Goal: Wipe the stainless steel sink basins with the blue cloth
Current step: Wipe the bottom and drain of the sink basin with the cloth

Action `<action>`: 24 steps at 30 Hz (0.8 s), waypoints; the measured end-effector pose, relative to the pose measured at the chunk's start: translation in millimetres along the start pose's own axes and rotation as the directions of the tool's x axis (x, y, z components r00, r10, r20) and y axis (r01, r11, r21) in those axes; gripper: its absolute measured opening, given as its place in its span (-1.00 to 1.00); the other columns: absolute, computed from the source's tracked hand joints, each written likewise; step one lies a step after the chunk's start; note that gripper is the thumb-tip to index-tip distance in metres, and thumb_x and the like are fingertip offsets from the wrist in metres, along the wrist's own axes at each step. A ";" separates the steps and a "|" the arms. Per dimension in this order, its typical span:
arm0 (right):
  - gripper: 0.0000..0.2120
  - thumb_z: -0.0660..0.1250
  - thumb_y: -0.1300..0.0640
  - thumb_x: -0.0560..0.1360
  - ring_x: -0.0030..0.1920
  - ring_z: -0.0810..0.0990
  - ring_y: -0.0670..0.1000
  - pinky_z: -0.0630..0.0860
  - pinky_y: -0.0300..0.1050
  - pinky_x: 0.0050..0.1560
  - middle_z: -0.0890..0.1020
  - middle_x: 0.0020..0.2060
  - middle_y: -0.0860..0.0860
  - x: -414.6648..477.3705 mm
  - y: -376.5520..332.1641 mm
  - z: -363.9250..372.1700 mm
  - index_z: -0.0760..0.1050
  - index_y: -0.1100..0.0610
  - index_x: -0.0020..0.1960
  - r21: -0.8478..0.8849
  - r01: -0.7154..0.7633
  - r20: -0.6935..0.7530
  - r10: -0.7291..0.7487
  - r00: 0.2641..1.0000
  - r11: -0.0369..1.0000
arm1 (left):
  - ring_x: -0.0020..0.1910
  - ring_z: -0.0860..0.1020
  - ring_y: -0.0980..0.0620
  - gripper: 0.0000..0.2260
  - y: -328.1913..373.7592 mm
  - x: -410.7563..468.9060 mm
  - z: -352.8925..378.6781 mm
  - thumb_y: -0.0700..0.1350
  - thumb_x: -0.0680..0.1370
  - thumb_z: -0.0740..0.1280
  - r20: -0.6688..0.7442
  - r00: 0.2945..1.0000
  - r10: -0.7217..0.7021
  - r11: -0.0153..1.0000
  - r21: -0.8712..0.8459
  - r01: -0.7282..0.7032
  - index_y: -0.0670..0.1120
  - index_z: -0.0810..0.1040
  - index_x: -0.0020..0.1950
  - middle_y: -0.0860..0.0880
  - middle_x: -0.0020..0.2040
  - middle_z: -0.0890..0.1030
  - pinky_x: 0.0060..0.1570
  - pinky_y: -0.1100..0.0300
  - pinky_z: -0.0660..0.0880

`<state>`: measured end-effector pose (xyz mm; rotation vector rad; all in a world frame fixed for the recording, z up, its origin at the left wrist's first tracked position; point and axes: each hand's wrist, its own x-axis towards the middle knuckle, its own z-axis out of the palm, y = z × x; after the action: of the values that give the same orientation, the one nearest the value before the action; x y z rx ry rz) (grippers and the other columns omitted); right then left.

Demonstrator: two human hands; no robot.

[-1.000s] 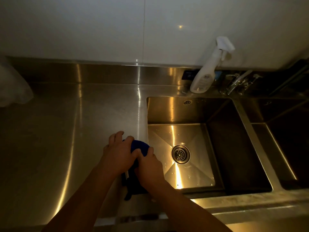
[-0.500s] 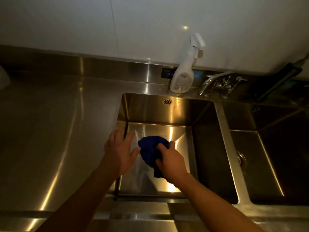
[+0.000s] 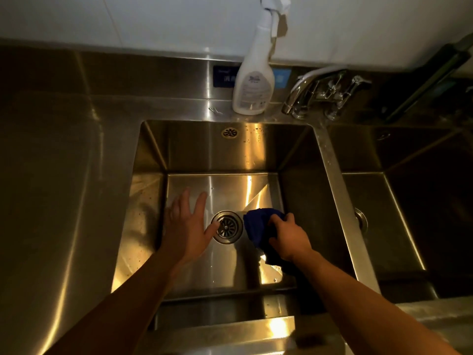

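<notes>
This is a kitchen. A long steel counter (image 3: pixel 51 175) runs along a white tiled wall (image 3: pixel 153 19). Two deep steel basins are set in it side by side, the left basin (image 3: pixel 230 149) and the right basin (image 3: pixel 409 162). A tap (image 3: pixel 307 83) stands at the far edge between them, with a spray bottle (image 3: pixel 253 88) just left of it.

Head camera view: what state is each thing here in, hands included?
Left basin: unplugged, no pooled water seen.
Drain: uncovered, strainer in place.
Blue cloth: bunched up, just right of the drain.
Right hand: grips the cloth.
Left hand: fingers spread, holds nothing, low over the basin floor left of the drain.
Spray bottle: upright on the ledge behind the basin.
Faucet: no water seen running.
</notes>
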<state>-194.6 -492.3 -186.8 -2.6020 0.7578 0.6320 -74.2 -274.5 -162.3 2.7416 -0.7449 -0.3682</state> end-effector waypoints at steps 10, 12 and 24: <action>-0.55 0.26 0.14 0.55 0.05 0.56 0.25 0.53 0.05 0.03 0.28 0.31 0.22 65.0 15.7 58.4 0.23 0.08 0.40 -0.065 0.017 0.137 -0.008 0.990 0.998 | 0.53 -0.14 -0.12 -0.31 -13.8 38.7 88.0 0.28 0.53 0.15 0.102 0.989 -0.104 0.995 0.015 0.103 0.11 -0.08 0.55 -0.09 0.56 -0.11 0.44 -0.18 -0.06; -0.55 0.26 0.16 0.54 0.04 0.56 0.26 0.52 0.06 0.00 0.28 0.30 0.22 75.7 18.6 69.3 0.23 0.09 0.39 -0.056 0.027 0.134 -0.020 0.991 0.998 | 0.54 -0.13 -0.13 -0.31 -16.1 42.4 104.1 0.27 0.53 0.15 0.114 0.986 -0.120 0.993 0.014 0.120 0.10 -0.08 0.55 -0.11 0.56 -0.11 0.45 -0.18 -0.07; -0.33 0.22 0.00 0.57 0.50 -0.02 0.33 0.02 0.23 0.46 0.00 0.50 0.30 100.5 9.0 104.7 -0.04 0.11 0.54 -0.336 -0.049 -0.013 0.048 0.999 0.941 | 0.52 -0.05 -0.16 -0.30 -38.7 63.1 151.6 0.28 0.52 0.17 0.140 0.978 -0.156 0.987 0.066 0.148 0.10 -0.06 0.55 -0.15 0.56 -0.04 0.42 -0.22 -0.01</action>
<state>-156.8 -494.0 -327.2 -2.8998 0.7757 0.8357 -51.3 -305.2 -326.7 2.8564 -0.5882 -0.5937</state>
